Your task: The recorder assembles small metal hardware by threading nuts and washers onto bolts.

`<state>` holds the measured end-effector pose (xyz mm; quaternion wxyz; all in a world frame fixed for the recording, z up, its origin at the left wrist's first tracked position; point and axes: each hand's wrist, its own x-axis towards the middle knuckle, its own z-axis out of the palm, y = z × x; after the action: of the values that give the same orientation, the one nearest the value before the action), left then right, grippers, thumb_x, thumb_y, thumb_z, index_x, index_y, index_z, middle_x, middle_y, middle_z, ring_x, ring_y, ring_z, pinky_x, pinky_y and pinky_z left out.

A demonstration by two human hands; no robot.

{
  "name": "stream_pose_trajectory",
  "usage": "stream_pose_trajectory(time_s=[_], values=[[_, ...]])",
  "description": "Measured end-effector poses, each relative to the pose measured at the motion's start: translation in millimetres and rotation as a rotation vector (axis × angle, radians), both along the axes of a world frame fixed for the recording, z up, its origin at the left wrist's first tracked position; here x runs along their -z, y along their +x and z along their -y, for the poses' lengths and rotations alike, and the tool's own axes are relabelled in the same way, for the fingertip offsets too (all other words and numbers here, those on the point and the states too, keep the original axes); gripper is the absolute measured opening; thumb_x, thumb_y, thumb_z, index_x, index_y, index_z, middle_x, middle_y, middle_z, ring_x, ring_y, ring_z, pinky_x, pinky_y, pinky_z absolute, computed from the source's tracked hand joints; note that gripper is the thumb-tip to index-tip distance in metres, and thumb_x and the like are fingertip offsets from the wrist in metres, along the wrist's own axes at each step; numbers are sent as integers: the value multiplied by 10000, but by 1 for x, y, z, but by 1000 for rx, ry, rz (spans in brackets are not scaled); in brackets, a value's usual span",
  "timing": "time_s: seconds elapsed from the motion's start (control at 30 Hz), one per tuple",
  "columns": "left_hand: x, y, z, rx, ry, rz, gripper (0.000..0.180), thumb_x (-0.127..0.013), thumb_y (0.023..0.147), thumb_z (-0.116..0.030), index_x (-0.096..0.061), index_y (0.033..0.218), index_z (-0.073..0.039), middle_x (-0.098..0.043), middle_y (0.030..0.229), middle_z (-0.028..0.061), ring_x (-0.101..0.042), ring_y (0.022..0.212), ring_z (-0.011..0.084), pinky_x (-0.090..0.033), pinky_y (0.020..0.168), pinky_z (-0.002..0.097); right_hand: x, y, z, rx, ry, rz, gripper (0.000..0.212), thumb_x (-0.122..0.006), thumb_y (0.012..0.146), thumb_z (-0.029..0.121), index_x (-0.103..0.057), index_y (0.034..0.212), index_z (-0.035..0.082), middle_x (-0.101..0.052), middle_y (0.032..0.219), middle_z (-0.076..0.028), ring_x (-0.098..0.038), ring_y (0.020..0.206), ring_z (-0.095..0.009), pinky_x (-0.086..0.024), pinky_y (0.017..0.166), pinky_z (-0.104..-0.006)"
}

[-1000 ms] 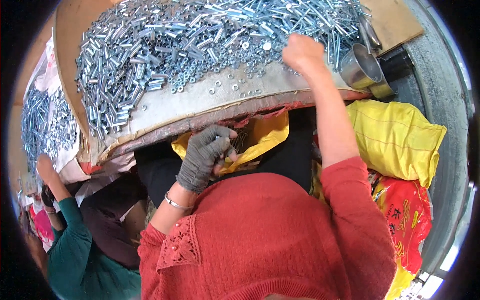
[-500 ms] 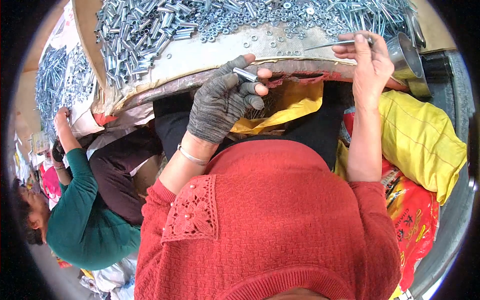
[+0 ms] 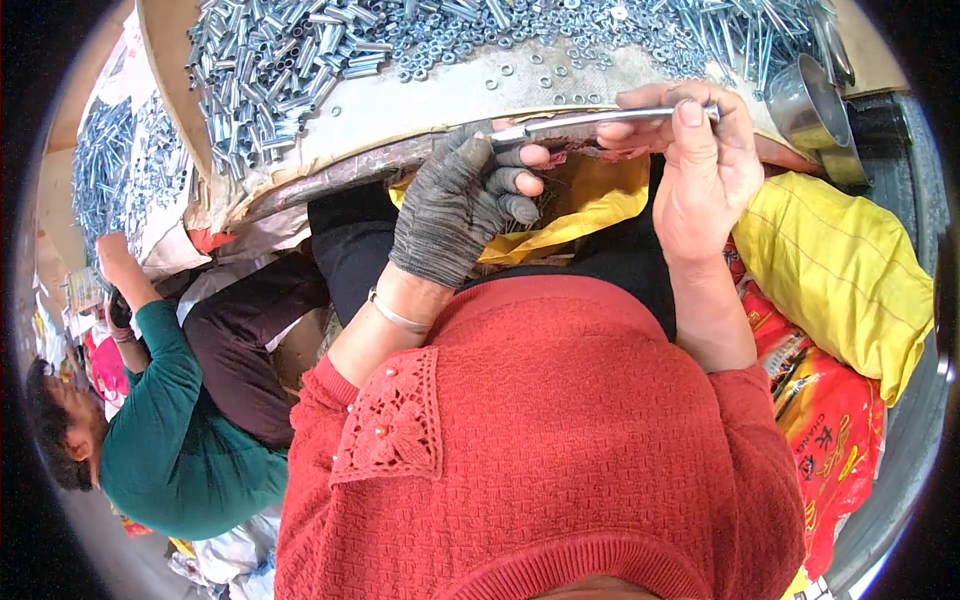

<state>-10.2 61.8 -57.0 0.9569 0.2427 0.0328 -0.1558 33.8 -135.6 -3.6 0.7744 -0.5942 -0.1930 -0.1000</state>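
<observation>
Tabletop (image 3: 450, 95) heaped with loose screws (image 3: 270, 60) | left hand (image 3: 455, 205), gloved, and bare right hand (image 3: 705, 170) each pinch one long bolt (image 3: 600, 120) held level at its near edge | step: likely fitting a part onto it; next needs steady alignment.

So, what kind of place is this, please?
Probably a small hardware sorting or assembly workshop. Heaps of metal sleeves and washers cover the work table, the left hand and right hand hold a long bolt, and a co-worker sits alongside.

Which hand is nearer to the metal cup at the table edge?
Right. The right hand is just left of the metal cup; the gloved left hand is farther left.
</observation>
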Motion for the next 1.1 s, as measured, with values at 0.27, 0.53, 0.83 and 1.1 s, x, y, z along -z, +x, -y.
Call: stream_pose_trajectory(time_s=[0.27,0.53,0.83,1.1], values=[[-17,6,-33,-214,256,-43,224,-547,923,-244,-572,1034,-51,-574,722,36,-416,485,74,-338,453,211,23,-6,-12,-561,-268,-433,185,-553,926,178,-592,928,-3,-634,742,-71,-619,624,-119,-499,558,-236],[-19,-2,-6,22,361,-272,295,-570,902,-369,-566,913,-74,-533,580,29,-373,344,91,-298,330,221,32,3,-36,-604,-587,-151,234,-686,837,231,-632,872,6,-609,716,-17,-522,650,-63,-443,579,-244],[-24,-8,6,122,523,-11,266,-588,889,-320,-540,972,-72,-577,631,83,-412,375,73,-296,348,184,47,89,67,471,-1479,141,214,-551,852,170,-648,1011,65,-657,844,-110,-631,778,-234,-493,743,-342],[-20,-10,5,165,529,0,255,-603,871,-300,-535,951,-68,-578,647,60,-394,392,50,-278,362,175,50,119,72,316,-1364,218,173,-566,836,219,-665,956,143,-614,906,-116,-613,860,-340,-479,740,-454]])
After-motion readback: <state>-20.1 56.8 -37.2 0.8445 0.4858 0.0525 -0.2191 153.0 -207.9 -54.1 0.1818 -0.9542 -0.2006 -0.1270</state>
